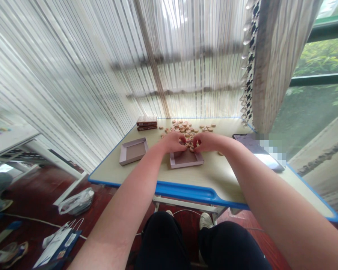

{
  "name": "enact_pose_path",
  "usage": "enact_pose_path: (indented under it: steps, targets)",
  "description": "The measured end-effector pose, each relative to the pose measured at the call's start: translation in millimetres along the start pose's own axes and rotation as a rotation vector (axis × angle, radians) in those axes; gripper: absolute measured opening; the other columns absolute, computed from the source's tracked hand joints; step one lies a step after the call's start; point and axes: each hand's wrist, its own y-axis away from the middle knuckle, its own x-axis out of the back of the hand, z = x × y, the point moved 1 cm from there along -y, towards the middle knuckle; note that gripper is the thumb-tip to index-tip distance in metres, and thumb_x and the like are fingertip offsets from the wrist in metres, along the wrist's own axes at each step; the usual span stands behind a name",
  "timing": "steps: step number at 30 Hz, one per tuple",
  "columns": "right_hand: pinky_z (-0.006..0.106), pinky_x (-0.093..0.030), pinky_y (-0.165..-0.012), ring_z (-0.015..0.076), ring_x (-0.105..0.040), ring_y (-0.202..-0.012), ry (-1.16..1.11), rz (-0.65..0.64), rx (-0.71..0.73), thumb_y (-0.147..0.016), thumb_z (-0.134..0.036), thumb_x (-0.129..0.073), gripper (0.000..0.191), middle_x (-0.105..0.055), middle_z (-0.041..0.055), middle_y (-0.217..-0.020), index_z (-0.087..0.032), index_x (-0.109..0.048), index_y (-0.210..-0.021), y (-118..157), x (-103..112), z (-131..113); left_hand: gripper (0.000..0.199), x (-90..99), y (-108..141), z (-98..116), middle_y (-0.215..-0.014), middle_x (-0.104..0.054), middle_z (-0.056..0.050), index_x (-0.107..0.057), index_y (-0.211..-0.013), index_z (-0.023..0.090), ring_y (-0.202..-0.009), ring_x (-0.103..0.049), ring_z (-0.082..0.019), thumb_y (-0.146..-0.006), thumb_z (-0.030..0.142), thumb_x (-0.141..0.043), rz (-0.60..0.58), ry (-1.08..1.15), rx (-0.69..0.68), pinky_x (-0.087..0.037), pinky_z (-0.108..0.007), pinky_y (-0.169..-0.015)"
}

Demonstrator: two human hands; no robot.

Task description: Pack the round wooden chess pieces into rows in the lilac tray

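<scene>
Over the near box tray [186, 162], my left hand [176, 142] curls its thumb and fingers round small round wooden chess pieces. Facing it from the other side, my right hand [204, 142] pinches at a round wooden chess piece [192, 149] above the tray's far part. Both hands are closed, and the fingers hide some of what lies between them. A loose pile of chess pieces [183, 126] with markings spreads on the table just beyond my hands. The visible part of the tray floor is bare brown card.
A second shallow box part [133, 150] lies at the left of the table [146, 176]. Two stacked brown boxes [147, 123] sit at the back left. To the right rests a tablet-like device [256, 150]. Bags [76, 201] are on the floor; a curtain [197, 82] hangs behind.
</scene>
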Motion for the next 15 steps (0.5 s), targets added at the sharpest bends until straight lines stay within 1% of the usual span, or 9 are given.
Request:
enact_pose_path:
  steps: [3,6,8,11,15]
  targets:
    - [0.025,-0.037,-0.055,0.0178,-0.057,-0.069,0.004,0.008,0.006,-0.064,-0.034,-0.064,0.023,-0.065,0.0041,-0.079,-0.025,-0.067,-0.085,-1.1,-1.2,1.6,0.029,0.1,0.1,-0.5,-0.082,-0.065,-0.001,-0.069,-0.084,0.020,-0.079,-0.057,-0.017,-0.062,0.036,-0.060,0.003,0.020,0.000,-0.045,-0.025,-0.072]
    - [0.024,-0.037,-0.054,0.0162,-0.056,-0.070,-0.012,0.028,0.019,-0.063,-0.034,-0.064,0.031,-0.065,0.0029,-0.083,-0.026,-0.066,-0.092,-0.5,-1.0,0.9,0.029,0.6,0.3,0.0,-0.080,-0.065,0.000,-0.069,-0.085,0.020,-0.077,-0.057,-0.016,-0.062,0.036,-0.060,0.003,0.033,0.011,-0.045,-0.025,-0.072]
    - [0.022,-0.036,-0.054,0.0151,-0.056,-0.069,-0.019,0.012,0.039,-0.064,-0.033,-0.063,0.033,-0.065,0.0019,-0.084,-0.027,-0.066,-0.096,0.9,0.1,-1.0,0.029,1.0,0.4,0.6,-0.080,-0.065,0.000,-0.069,-0.085,0.020,-0.077,-0.057,-0.016,-0.062,0.036,-0.060,-0.001,0.032,0.010,-0.045,-0.025,-0.071]
    - [0.022,-0.036,-0.053,0.0147,-0.056,-0.068,-0.009,-0.020,0.054,-0.065,-0.031,-0.060,0.030,-0.064,0.0017,-0.082,-0.026,-0.067,-0.094,3.3,2.4,-4.5,0.029,1.4,0.6,1.1,-0.079,-0.065,0.000,-0.069,-0.085,0.020,-0.077,-0.057,-0.016,-0.062,0.035,-0.060,-0.003,0.021,-0.007,-0.045,-0.025,-0.071]
    - [0.023,-0.037,-0.054,0.0156,-0.057,-0.069,0.000,-0.019,0.032,-0.066,-0.031,-0.060,0.028,-0.065,0.0025,-0.082,-0.025,-0.067,-0.093,4.6,3.5,-7.2,0.027,1.7,1.1,1.1,-0.079,-0.065,-0.001,-0.069,-0.085,0.020,-0.077,-0.057,-0.016,-0.063,0.034,-0.060,0.009,0.016,-0.013,-0.045,-0.025,-0.069]
